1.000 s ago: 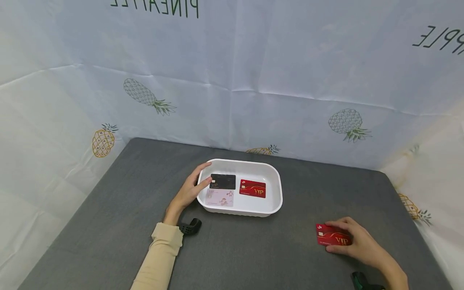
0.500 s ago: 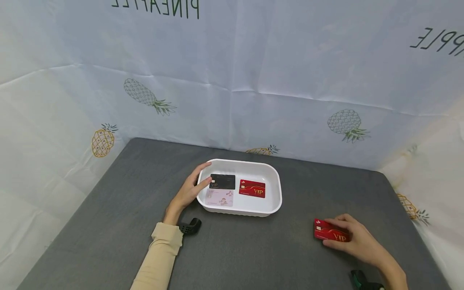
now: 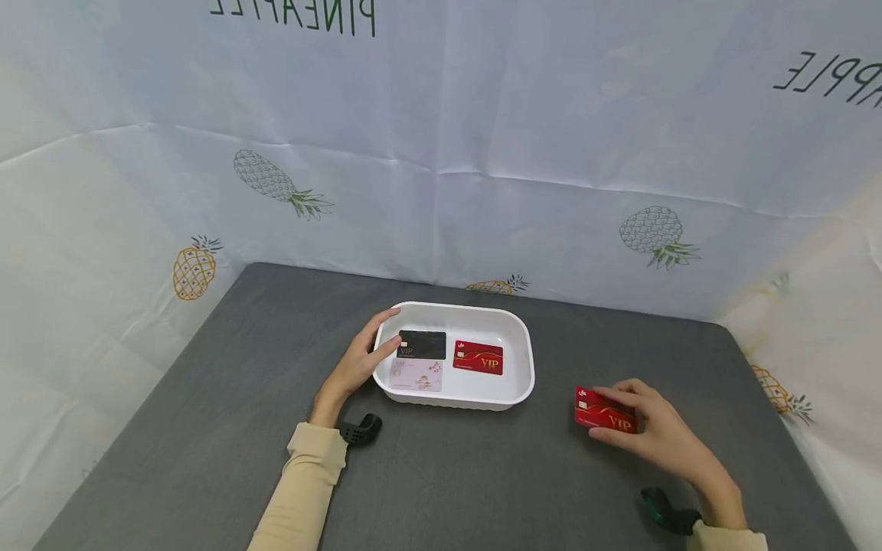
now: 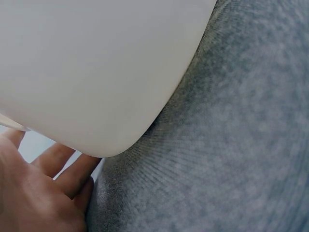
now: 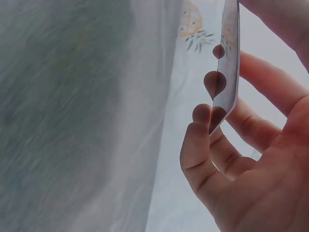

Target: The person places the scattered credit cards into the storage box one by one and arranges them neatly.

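In the head view my left hand [image 3: 353,366] holds the left end of a white plastic tray [image 3: 521,367], its thumb over the rim. The left wrist view shows fingers of that hand [image 4: 50,179] against the tray's wall [image 4: 101,82]. Inside the tray lie a black VIP card [image 3: 422,346], a pink card [image 3: 416,376] below it and a red VIP card [image 3: 478,357] to the right. My right hand [image 3: 664,432] pinches another red VIP card [image 3: 599,409] above the table, right of the tray. In the right wrist view this card [image 5: 231,58] appears nearly edge-on.
A dark grey cloth-covered table [image 3: 482,482] lies under everything. Behind it hangs a pale curtain [image 3: 441,153] printed with pineapples. Each wrist wears a black strap device, one by the left sleeve [image 3: 361,431] and one by the right [image 3: 668,513].
My right hand has lifted the red VIP card off the table and carried it left and away from me, nearer the tray. The left hand and the tray have stayed in place.
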A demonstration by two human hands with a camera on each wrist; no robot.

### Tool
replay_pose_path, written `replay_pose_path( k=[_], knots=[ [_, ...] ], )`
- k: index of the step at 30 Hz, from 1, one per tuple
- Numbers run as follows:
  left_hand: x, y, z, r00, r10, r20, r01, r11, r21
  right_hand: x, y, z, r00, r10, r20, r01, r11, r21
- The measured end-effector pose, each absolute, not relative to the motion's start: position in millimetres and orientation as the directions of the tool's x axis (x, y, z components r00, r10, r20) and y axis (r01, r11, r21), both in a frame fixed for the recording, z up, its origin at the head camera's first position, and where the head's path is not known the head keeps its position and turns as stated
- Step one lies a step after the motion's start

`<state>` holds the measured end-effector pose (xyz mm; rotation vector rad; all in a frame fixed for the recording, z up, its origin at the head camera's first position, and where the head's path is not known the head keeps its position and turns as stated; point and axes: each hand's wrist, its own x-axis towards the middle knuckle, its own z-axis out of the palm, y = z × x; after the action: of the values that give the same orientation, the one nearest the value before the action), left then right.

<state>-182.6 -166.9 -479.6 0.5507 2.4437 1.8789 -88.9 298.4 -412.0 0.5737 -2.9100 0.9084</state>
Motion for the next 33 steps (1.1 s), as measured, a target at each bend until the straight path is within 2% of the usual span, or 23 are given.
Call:
replay_pose_path(
  k=[19,33],
  knots=[
    [-183.5,-165.6,-478.9,-0.94,0.276,0.202,0.264,0.21,0.942,-123.5,244.2,-375.7,-0.911,-0.39,0.134,-0.396,0.739,-0.544],
    [-183.4,-166.0,-478.1,-0.937,0.288,0.199,0.262,0.199,0.944,-143.5,209.6,-369.6,-0.875,-0.469,0.122,-0.454,0.707,-0.542]
  ],
)
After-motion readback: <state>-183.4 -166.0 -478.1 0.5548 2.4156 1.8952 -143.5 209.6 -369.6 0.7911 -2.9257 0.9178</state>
